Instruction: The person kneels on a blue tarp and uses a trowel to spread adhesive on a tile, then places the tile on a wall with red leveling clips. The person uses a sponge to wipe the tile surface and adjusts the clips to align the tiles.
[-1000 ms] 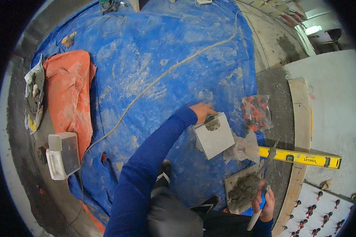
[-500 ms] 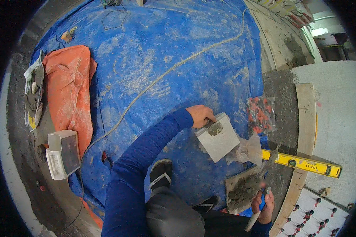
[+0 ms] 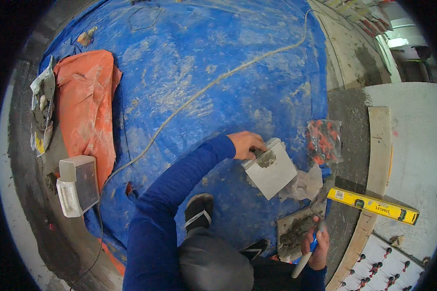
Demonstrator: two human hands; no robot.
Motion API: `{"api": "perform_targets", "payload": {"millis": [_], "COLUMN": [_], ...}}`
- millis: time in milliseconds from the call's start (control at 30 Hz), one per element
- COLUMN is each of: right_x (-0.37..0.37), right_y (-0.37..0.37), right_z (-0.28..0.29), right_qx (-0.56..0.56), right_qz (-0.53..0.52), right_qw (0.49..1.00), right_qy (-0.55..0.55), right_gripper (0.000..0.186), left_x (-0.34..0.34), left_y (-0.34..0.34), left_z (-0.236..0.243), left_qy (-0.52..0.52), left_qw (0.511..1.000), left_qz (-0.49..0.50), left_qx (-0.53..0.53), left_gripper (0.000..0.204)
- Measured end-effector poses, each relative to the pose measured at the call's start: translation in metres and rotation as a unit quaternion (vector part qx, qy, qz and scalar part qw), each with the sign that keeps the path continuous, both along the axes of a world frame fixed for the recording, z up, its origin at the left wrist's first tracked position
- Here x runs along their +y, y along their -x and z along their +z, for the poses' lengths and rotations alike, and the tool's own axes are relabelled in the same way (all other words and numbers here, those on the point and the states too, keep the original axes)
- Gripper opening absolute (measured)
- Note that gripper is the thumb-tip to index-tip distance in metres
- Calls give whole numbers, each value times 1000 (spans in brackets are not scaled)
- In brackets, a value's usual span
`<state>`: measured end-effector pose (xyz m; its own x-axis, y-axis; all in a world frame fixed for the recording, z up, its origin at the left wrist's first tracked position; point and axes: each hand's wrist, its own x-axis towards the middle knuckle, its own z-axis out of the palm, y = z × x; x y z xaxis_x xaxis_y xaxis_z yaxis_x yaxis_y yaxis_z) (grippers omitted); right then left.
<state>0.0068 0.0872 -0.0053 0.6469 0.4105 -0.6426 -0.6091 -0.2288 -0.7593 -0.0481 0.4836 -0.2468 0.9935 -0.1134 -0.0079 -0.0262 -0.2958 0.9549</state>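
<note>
Your left hand (image 3: 248,145) curls at the grey-smeared, square pale tile stack (image 3: 273,178) on the crinkly blue tarp (image 3: 179,106), can't tell if it's pinching; your right hand (image 3: 319,248) wraps a blue-and-white trowel handle (image 3: 302,264). Clear plastic bag (image 3: 337,130) holds red bits (image 3: 319,136).

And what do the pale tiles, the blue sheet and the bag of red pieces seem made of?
Pale tiles: probably ceramic, dull, with flat faces and straight edges. Blue sheet: likely plastic, slightly shiny and creased. Bag: apparently glossy plastic; red pieces show through.
</note>
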Motion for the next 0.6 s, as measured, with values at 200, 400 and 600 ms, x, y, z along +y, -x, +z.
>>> {"api": "perform_targets", "payload": {"millis": [200, 400, 600], "right_x": [8, 13, 15], "right_y": [8, 10, 13], "right_z": [-8, -17, -17], "right_qx": [19, 18, 22], "right_qz": [9, 14, 15], "right_qw": [1000, 1000, 1000], "right_qy": [2, 6, 12], "right_gripper": [50, 51, 51], "left_x": [0, -3, -8], "left_y": [-15, -12, -7], "left_z": [1, 5, 1], "left_qy": [-36, -83, -78], "left_qw": [999, 996, 996], "left_qz": [-21, -2, 23], "left_qx": [-3, -27, -38], "left_gripper": [50, 45, 29]}}
